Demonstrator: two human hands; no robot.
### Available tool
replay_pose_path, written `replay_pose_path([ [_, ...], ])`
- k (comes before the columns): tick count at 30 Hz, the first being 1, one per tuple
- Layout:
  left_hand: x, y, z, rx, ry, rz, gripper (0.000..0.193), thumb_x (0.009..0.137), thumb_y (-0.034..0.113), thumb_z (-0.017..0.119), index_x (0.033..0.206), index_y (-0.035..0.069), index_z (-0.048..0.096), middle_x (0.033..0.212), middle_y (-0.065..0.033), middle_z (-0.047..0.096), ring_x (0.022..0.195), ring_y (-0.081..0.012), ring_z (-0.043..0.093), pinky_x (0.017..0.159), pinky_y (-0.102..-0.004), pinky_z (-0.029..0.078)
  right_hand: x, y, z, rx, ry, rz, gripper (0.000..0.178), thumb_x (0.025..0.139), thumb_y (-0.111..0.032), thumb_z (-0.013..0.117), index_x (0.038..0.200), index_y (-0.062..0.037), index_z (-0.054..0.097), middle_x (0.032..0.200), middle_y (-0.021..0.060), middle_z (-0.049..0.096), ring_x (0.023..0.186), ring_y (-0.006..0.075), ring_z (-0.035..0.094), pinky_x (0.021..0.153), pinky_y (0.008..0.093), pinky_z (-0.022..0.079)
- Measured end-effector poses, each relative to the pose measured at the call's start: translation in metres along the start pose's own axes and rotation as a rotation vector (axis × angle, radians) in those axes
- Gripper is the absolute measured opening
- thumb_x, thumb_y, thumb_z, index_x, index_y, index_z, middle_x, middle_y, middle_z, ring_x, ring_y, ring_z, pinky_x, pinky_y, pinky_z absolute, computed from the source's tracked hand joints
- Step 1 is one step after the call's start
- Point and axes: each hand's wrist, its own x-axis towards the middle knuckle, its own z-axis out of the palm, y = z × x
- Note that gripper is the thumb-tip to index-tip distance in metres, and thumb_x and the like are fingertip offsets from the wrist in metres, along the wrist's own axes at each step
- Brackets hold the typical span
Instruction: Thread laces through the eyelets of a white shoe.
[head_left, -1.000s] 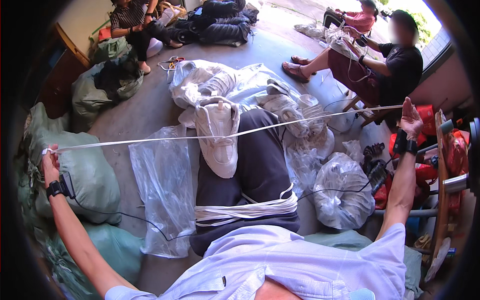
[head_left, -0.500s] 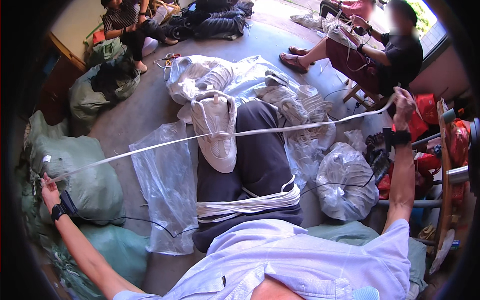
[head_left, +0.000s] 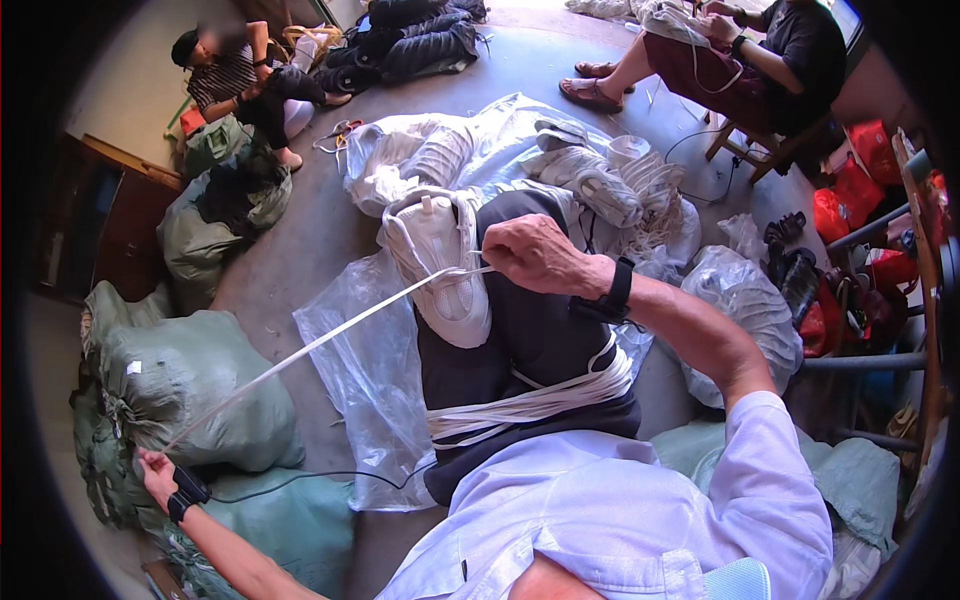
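Note:
A whitish sneaker rests on my left thigh, its toe toward me. A flat white shoelace is threaded through the front of the shoe. Far out to the left, my left hand pinches one stretch of the lace, which runs taut to the shoe beside the green sack. My right hand is closed just right of the shoe, with the lace running into its fingers. Across my lap lies a bundle of loose white laces, wrapped over the dark trousers.
Green sacks stand at left. Clear plastic lies beside my leg. More sneakers sit ahead, and a bagged pile of shoe parts at right. Two people sit farther off, near black bundles and a stool.
My right hand has come in from the far right to beside the shoe. My left hand stays far out, holding the lace taut. The whole view has shifted somewhat.

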Motion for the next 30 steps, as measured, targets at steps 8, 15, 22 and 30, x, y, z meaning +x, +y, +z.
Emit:
replay_pose_path([
  [8, -0.063, -0.044, -0.012, -0.051, -0.359, -0.209, 0.023, 0.106, 0.02, 0.041, 0.106, 0.001, 0.053, 0.061, 0.0039, 0.031, 0.047, -0.0064, 0.027, 0.042, -0.0227, 0.024, 0.009, -0.001, 0.016, -0.118, -0.134, -0.067, 0.011, 0.083, -0.012, 0.058, 0.077, -0.0043, 0.062, 0.07, 0.0158, 0.061, 0.065, 0.0355, 0.062, 0.059, 0.0429, 0.048],
  [15, -0.202, -0.206, 0.141, 0.287, -0.469, -0.435, 0.018, 0.1, 0.013, 0.056, 0.115, 0.005, 0.056, 0.077, 0.003, 0.051, 0.056, -0.0034, 0.038, 0.046, -0.0183, 0.035, 0.015, -0.004, 0.017, -0.212, -0.173, 0.069, 0.015, 0.08, -0.017, 0.06, 0.075, -0.0032, 0.065, 0.066, 0.0185, 0.062, 0.065, 0.037, 0.063, 0.06, 0.0448, 0.048],
  [22, -0.334, -0.323, 0.252, 0.535, -0.764, -0.431, 0.024, 0.097, 0.016, 0.062, 0.115, 0.0, 0.059, 0.08, 0.0022, 0.057, 0.048, 0.0011, 0.035, 0.039, -0.0146, 0.025, 0.02, -0.011, 0.027, -0.185, -0.157, 0.135, 0.017, 0.081, -0.019, 0.062, 0.082, -0.0032, 0.068, 0.071, 0.018, 0.065, 0.068, 0.0363, 0.065, 0.063, 0.044, 0.049],
  [30, -0.403, -0.374, 0.289, 0.663, -0.967, -0.192, 0.018, 0.096, 0.015, 0.063, 0.099, -0.002, 0.07, 0.074, -0.0007, 0.066, 0.051, 0.0009, 0.043, 0.043, -0.017, 0.03, 0.013, -0.012, 0.021, -0.043, -0.11, 0.13, 0.015, 0.083, -0.018, 0.062, 0.083, -0.0042, 0.069, 0.073, 0.0188, 0.065, 0.069, 0.0362, 0.066, 0.062, 0.0436, 0.049],
])
